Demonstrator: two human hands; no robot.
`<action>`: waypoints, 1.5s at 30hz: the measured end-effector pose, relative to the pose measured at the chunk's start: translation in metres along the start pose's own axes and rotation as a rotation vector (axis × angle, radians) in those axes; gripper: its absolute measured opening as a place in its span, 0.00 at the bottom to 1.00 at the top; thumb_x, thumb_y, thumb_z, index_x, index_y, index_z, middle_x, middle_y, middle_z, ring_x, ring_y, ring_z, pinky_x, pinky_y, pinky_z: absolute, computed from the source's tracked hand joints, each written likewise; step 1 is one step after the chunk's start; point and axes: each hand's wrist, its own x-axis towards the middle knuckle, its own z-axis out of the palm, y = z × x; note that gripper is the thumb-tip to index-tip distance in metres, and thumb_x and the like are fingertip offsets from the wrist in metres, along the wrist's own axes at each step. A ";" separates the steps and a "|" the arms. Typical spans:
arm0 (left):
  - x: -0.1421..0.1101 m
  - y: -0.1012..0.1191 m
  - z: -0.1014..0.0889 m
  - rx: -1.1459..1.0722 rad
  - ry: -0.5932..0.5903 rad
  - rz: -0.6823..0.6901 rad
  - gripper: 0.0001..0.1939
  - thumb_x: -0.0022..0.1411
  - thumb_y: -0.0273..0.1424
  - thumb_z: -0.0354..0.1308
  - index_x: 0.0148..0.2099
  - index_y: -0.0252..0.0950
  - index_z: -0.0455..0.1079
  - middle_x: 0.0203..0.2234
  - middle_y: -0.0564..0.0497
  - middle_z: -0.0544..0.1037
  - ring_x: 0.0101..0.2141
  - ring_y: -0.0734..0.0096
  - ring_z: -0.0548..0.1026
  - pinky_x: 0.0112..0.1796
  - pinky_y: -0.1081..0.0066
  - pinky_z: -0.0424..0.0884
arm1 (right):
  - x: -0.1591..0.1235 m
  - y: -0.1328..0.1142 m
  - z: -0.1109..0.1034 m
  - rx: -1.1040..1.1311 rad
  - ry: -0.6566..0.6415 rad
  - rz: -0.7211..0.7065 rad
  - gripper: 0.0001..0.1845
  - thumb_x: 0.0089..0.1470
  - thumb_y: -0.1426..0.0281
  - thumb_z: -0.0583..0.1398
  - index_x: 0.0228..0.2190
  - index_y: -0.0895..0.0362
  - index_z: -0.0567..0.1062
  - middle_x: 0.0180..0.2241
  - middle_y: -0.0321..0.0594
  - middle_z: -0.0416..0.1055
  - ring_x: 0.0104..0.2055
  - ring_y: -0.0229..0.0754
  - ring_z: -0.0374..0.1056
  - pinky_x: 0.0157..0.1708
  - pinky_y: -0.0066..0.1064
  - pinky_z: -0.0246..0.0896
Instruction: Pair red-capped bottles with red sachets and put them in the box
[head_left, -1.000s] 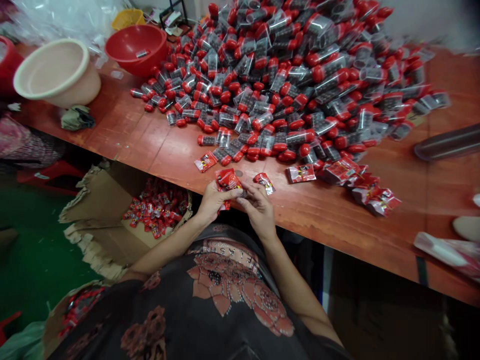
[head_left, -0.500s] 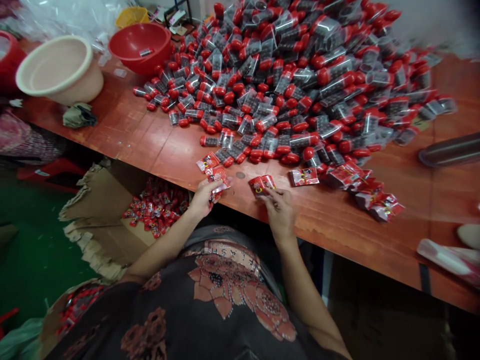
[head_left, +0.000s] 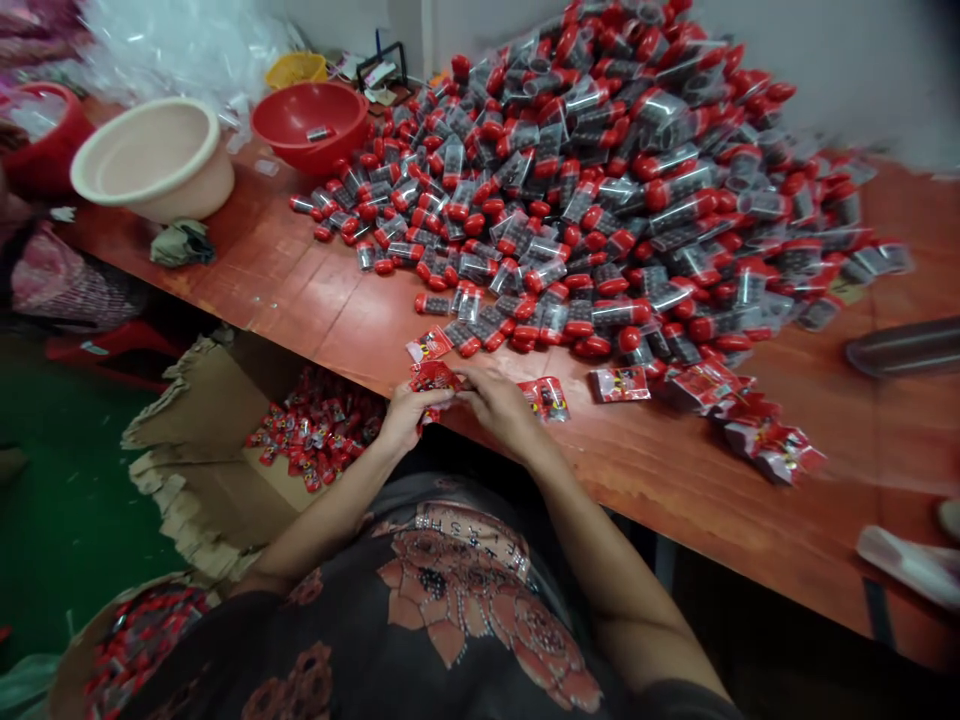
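At the table's front edge, my left hand (head_left: 409, 415) is closed on red printed cards (head_left: 435, 377). My right hand (head_left: 499, 408) has come up against them, its fingers bent at the cards' right side; what lies between those fingertips is hidden. Just behind, another red printed card (head_left: 429, 344) lies flat on the table. To the right of my right hand rests a folded red card (head_left: 553, 398). Farther right is a small stack of cards (head_left: 621, 384), then a toppled row of card stacks (head_left: 750, 415).
A big heap of clear tubes with red caps (head_left: 555, 190) covers the back of the table (head_left: 300, 320). A white basin (head_left: 150, 160) and a red bowl (head_left: 311, 125) stand at left. Below the edge, a cardboard box (head_left: 210, 450) holds red packets. A dark tube (head_left: 904, 345) lies at right.
My right hand has left the folded card on the table and moved left to the cards in my left hand. The whole view has shifted slightly.
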 end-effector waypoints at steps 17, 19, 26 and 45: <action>0.007 0.016 -0.018 -0.206 0.124 -0.042 0.15 0.37 0.29 0.73 0.26 0.30 0.71 0.17 0.56 0.71 0.13 0.88 0.60 0.13 0.82 0.50 | 0.023 0.016 0.012 -0.170 0.267 0.113 0.13 0.55 0.69 0.58 0.43 0.55 0.75 0.40 0.45 0.68 0.44 0.49 0.65 0.47 0.45 0.63; 0.006 0.016 -0.015 -0.239 0.084 -0.063 0.15 0.38 0.30 0.73 0.27 0.31 0.71 0.17 0.56 0.71 0.13 0.89 0.58 0.13 0.83 0.49 | 0.005 0.013 0.010 0.099 0.385 0.133 0.13 0.54 0.67 0.60 0.43 0.50 0.74 0.41 0.40 0.68 0.44 0.45 0.66 0.47 0.42 0.64; 0.001 0.017 -0.002 -0.264 -0.006 -0.202 0.14 0.42 0.30 0.72 0.29 0.31 0.72 0.18 0.57 0.70 0.13 0.90 0.55 0.12 0.83 0.47 | -0.040 -0.009 0.005 0.646 0.391 0.278 0.17 0.47 0.64 0.67 0.41 0.50 0.72 0.41 0.36 0.73 0.43 0.43 0.71 0.49 0.43 0.67; -0.011 0.014 0.018 -0.189 0.011 -0.152 0.12 0.45 0.32 0.72 0.26 0.33 0.71 0.15 0.57 0.70 0.13 0.88 0.57 0.13 0.79 0.50 | -0.055 -0.020 0.004 0.556 0.370 0.239 0.20 0.54 0.64 0.62 0.50 0.47 0.73 0.48 0.40 0.73 0.49 0.45 0.70 0.55 0.46 0.63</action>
